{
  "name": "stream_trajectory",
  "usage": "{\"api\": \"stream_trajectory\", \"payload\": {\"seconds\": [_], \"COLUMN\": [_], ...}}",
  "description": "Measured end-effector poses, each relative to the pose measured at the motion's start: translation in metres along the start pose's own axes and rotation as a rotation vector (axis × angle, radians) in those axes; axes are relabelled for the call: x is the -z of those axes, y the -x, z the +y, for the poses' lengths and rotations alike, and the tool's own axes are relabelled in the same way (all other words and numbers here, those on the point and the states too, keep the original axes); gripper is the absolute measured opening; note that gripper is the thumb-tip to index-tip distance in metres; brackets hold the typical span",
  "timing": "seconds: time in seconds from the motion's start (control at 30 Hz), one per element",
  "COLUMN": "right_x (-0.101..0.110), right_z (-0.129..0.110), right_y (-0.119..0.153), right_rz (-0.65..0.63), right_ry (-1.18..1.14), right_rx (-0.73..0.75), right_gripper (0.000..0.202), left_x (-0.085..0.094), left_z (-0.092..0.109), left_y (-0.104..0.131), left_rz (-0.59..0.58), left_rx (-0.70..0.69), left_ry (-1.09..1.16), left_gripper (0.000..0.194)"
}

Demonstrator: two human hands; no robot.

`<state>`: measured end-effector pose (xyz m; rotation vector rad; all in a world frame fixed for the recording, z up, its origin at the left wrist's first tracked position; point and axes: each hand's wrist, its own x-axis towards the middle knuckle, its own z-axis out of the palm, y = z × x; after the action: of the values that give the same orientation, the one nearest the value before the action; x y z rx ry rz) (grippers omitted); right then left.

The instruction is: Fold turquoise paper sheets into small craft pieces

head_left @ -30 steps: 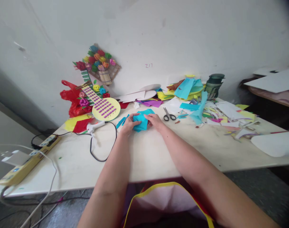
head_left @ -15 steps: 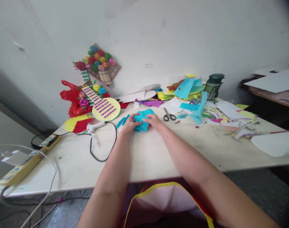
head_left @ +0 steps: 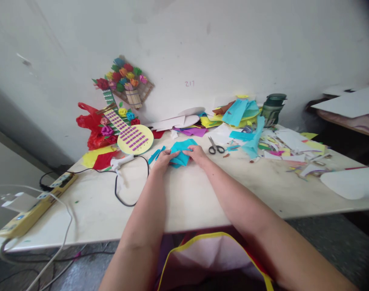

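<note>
A piece of blue paper (head_left: 183,150) with folds in it is between my two hands, above the middle of the table. My left hand (head_left: 164,159) pinches its left edge, thumb on top. On the right side, my right hand (head_left: 197,154) grips the paper between thumb and fingers. Narrow blue strips (head_left: 154,156) lie just left of my left hand. Black-handled scissors (head_left: 216,148) rest to the right of my right hand, with their blades pointing away from me.
A white glue gun (head_left: 122,161) with a black cord lies left. Behind it is a yellow paper guitar (head_left: 136,138). A power strip (head_left: 35,206) runs along the left edge. Paper scraps (head_left: 281,145) and a green bottle (head_left: 273,111) are at the right.
The fingers of my left hand have drawn in from over the paper to its left edge. The paper's folds have shifted slightly; my right hand has barely moved.
</note>
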<state>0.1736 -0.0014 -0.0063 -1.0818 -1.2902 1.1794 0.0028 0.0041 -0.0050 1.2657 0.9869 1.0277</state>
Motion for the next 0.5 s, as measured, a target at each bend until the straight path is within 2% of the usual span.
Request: {"api": "stream_trajectory", "payload": {"seconds": [0.27,0.5], "right_x": [-0.0016,-0.0021], "right_z": [0.0012,0.0034], "right_y": [-0.0007,-0.0017], "right_rz": [0.013,-0.02], "right_ry": [0.058,0.019], "right_rx": [0.014,0.015], "right_gripper": [0.032,0.032], "left_x": [-0.0014,-0.0025], "left_z": [0.0011,0.0021], "left_y": [-0.0003,0.0002], "left_rz": [0.035,0.054], "left_rx": [0.012,0.0], "left_ry": [-0.032,-0.009], "left_gripper": [0.025,0.021]}}
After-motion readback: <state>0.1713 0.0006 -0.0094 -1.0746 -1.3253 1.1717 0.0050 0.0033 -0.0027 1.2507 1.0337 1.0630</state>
